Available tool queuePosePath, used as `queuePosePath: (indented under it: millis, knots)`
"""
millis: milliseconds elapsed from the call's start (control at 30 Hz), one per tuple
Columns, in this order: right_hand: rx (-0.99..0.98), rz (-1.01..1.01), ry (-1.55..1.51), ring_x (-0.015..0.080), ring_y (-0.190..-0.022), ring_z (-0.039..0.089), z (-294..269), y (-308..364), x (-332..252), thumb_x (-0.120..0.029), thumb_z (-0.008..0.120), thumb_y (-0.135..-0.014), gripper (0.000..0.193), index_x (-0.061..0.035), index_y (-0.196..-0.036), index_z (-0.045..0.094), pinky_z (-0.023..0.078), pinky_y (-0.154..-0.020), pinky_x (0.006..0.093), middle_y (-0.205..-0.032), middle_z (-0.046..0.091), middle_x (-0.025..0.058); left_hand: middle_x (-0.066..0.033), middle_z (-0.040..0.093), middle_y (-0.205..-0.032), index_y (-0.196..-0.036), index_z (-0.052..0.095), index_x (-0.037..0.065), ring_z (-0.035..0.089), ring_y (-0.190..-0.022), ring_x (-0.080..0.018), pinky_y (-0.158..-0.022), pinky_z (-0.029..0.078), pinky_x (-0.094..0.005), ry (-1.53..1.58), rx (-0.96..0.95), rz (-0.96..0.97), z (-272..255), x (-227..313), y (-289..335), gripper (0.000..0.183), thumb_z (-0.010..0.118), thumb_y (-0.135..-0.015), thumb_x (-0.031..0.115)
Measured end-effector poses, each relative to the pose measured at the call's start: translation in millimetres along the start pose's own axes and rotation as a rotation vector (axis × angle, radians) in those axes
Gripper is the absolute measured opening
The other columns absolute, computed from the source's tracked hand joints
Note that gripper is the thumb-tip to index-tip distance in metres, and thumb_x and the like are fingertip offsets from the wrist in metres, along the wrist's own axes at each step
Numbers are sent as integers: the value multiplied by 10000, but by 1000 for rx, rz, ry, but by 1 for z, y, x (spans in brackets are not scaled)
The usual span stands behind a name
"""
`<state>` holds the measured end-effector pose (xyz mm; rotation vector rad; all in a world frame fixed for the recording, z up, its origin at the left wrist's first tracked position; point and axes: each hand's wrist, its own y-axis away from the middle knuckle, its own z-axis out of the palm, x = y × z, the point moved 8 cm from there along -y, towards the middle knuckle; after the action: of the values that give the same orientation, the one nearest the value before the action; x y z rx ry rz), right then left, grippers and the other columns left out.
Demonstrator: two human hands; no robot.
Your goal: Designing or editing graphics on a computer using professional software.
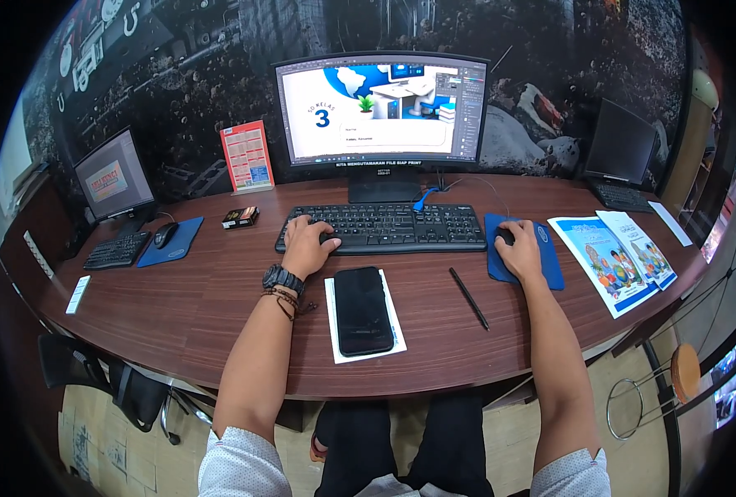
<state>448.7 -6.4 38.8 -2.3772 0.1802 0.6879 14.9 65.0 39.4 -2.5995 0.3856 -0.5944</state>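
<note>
My left hand [307,246] rests on the left end of a black keyboard [384,229], its fingers apart on the keys and a dark watch on the wrist. My right hand [518,250] is curled over a dark computer mouse [506,237], mostly hidden under the palm, on a blue mouse pad [547,257]. Behind the keyboard stands a curved monitor [384,116] with a page layout on its screen. Between my forearms a black smartphone [363,311] lies on a white paper [393,330]. A black pen [469,298] lies to its right.
Printed booklets [604,261] lie right of the mouse pad. A small dark box [240,217] and a red stand-up card [248,157] are at the back left. Other monitors stand at left [115,176] and right [620,141]. A stool [684,373] is on the floor at right.
</note>
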Motion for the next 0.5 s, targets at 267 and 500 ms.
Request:
queuePosePath:
  millis: [267,500]
  knots:
    - [5,-4,-8,379,-1110,580,1,-1,1,-236,662,-797,346,-96,-1111,701,480,-956,444,-1204,552,183,-267,503,-1352,-1111,731,122,407,-1303,-432,-1096,335,-505,-12,6,9,0,1,-1,351,767,-819,314]
    - [17,-29,-17,381,-1096,584,1,-1,4,-239,667,-796,350,-91,-1112,700,483,-947,447,-1194,552,185,-240,500,-1355,-1112,727,131,382,-1326,-401,-1131,279,-506,-5,-7,0,2,-1,-1,354,765,-824,334]
